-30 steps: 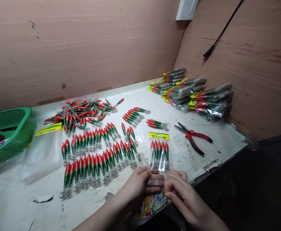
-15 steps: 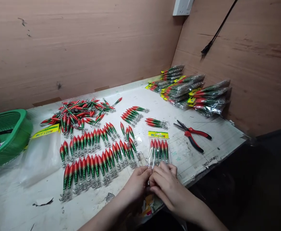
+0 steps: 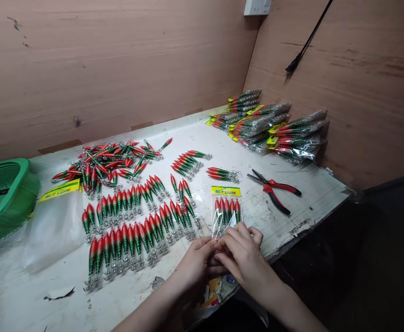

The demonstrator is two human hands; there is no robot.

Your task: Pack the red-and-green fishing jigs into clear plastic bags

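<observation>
A clear plastic bag [image 3: 227,210] with a yellow "BCT LURE" header lies at the table's front edge, several red-and-green squid jigs upright inside it. My left hand [image 3: 199,258] pinches the bag's near end from the left. Beside it, my right hand [image 3: 242,251] grips the same end with curled fingers, covering the lower part of the jigs. Left of my hands, two long rows of loose squid jigs [image 3: 129,244] stand side by side, hooks toward me. Smaller groups of jigs [image 3: 188,163] lie beyond the bag.
A heap of jigs [image 3: 101,161] lies at the back left, near a stack of empty header bags [image 3: 55,221] and a green basket [image 3: 22,198]. Red-handled pliers [image 3: 274,188] rest to the right. Filled packs [image 3: 264,124] are piled in the back right corner.
The view has shifted slightly. My right hand has moved a little right and up along the bag's near end; my left hand keeps its pinch there.
</observation>
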